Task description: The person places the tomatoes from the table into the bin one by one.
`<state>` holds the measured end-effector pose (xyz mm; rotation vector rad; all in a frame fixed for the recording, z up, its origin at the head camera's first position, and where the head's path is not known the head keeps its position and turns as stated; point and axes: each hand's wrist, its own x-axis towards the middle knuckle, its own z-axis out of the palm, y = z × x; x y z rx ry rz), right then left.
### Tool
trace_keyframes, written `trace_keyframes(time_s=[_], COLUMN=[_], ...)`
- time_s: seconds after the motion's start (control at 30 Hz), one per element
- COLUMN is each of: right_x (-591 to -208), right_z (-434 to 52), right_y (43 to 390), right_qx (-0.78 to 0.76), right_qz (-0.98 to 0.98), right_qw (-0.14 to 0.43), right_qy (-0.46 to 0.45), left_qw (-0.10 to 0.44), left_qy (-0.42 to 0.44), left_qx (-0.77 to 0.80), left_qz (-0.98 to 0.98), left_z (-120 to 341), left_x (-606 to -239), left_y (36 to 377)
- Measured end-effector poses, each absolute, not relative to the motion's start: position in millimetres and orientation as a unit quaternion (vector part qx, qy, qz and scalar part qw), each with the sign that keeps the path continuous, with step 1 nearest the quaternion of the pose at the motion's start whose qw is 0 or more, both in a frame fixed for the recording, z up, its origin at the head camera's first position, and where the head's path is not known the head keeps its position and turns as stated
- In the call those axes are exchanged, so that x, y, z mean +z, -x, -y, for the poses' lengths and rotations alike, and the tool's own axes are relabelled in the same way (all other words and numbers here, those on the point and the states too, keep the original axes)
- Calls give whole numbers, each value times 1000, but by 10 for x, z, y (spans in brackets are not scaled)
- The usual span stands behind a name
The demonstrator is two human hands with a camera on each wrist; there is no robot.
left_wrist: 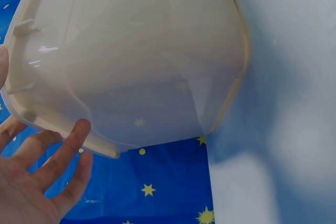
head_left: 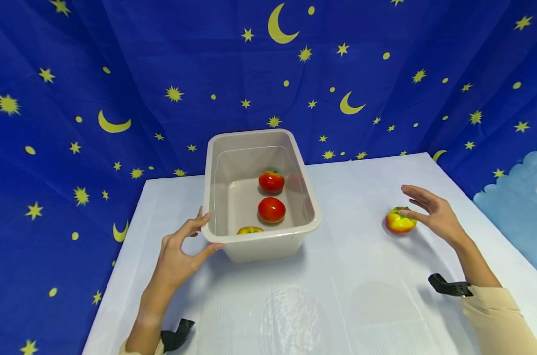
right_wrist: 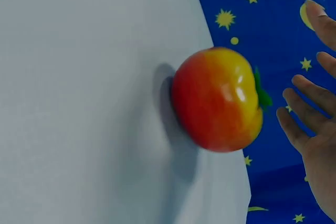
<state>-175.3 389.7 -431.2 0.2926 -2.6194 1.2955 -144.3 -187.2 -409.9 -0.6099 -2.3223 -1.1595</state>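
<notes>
Your right hand hovers with fingers spread just beside the red-yellow tomato, which sits near the table's right edge with its green stem up. Your left hand, fingers straight, touches the tub's near-left corner; the tub's long axis runs toward the far edge.

Four tomatoes, one tub, two hands

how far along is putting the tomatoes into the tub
Three tomatoes already lie in the tub: two red ones and a yellowish one. In hand: the left hand steadies the tub's corner; the open right hand hovers at the last tomato, not gripping it. That one remains on the table.
</notes>
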Motion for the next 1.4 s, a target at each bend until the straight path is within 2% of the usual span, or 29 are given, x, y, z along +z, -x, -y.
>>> trace_keyframes(time_s=[0.37, 0.77, 1.4], right_x=[-4417, -4480, -4568], right_z=[-3939, -3979, -3978], right_y=[1706, 1712, 1730], right_qx=[393, 354, 344], right_qz=[915, 929, 935], right_qw=[65, 55, 11], right_qy=[-65, -93, -88], left_qw=[227, 233, 228], left_qy=[221, 223, 217], left_qx=[-419, -421, -425], left_qz=[851, 848, 848], left_z=[1873, 1874, 1872], left_x=[-4112, -4117, -4111], left_y=[1453, 1455, 1444])
